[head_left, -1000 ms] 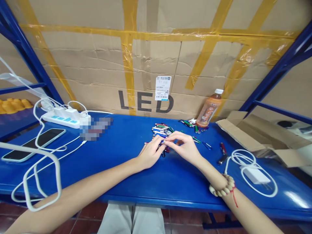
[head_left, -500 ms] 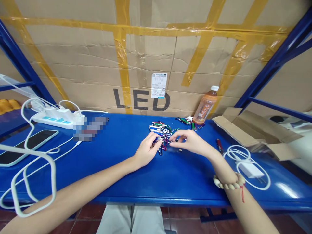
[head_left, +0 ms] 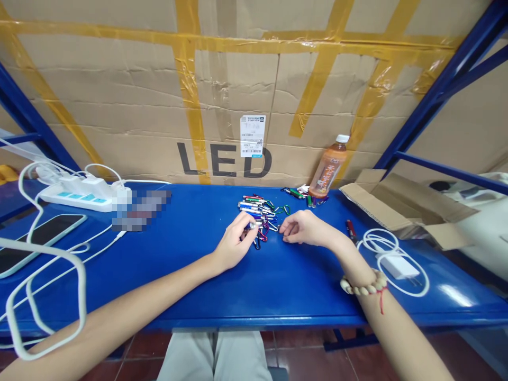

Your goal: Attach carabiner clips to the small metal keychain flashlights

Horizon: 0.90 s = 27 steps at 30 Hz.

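Observation:
A pile of small coloured keychain flashlights with carabiner clips (head_left: 260, 209) lies mid-table on the blue table (head_left: 254, 286). My left hand (head_left: 235, 242) pinches one small flashlight at the pile's near edge, fingers closed round it. My right hand (head_left: 304, 228) rests just right of it, fingers curled in a pinch on something tiny that I cannot make out. A bead bracelet sits on my right wrist. The two hands are a few centimetres apart.
An orange drink bottle (head_left: 328, 168) stands at the back by more flashlights (head_left: 296, 191). An open cardboard box (head_left: 408, 206) lies right, a white charger with coiled cable (head_left: 392, 262) nearer. A power strip (head_left: 77, 191), phone (head_left: 34, 242) and white cables lie left. A cardboard wall stands behind.
My hands were joined over one flashlight; now they have come apart, the right hand drawing a little rightwards. The camera view shifted slightly.

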Tool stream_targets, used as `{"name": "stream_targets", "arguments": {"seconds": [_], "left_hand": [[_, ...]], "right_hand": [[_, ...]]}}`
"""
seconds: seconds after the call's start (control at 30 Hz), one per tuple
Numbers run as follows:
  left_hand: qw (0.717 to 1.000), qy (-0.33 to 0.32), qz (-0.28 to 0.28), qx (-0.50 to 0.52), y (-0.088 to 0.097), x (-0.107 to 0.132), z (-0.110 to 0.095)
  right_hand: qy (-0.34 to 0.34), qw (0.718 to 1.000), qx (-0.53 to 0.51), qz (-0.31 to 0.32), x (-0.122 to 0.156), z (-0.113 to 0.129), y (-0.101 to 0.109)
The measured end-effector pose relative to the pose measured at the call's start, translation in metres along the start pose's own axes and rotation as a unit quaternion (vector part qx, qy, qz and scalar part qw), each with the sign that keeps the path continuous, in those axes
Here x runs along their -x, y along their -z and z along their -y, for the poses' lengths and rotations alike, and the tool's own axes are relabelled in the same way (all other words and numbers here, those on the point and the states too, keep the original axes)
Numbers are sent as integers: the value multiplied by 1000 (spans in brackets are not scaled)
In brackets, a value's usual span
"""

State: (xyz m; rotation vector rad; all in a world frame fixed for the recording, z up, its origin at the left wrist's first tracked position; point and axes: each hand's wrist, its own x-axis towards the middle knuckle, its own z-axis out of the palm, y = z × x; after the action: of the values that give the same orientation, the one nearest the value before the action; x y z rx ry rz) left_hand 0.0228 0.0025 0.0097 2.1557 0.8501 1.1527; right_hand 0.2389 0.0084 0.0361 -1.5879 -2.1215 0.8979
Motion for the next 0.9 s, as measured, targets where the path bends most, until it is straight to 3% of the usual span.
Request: {"name": "stream_targets", "arguments": {"seconds": [0.3, 0.43, 0.6, 0.9], "left_hand": [[1000, 1, 9, -7, -1, 0, 2], [1000, 5, 14, -25, -2, 0, 5], [999, -1, 17, -29, -2, 0, 6], [997, -15, 39, -64, -2, 1, 6]], "right_hand": [[104, 989, 38, -99, -5, 11, -11], [157, 967, -97, -175, -2, 28, -17], [134, 935, -307, -114, -3, 35, -26], [52, 934, -352, -19, -6, 35, -33]]}}
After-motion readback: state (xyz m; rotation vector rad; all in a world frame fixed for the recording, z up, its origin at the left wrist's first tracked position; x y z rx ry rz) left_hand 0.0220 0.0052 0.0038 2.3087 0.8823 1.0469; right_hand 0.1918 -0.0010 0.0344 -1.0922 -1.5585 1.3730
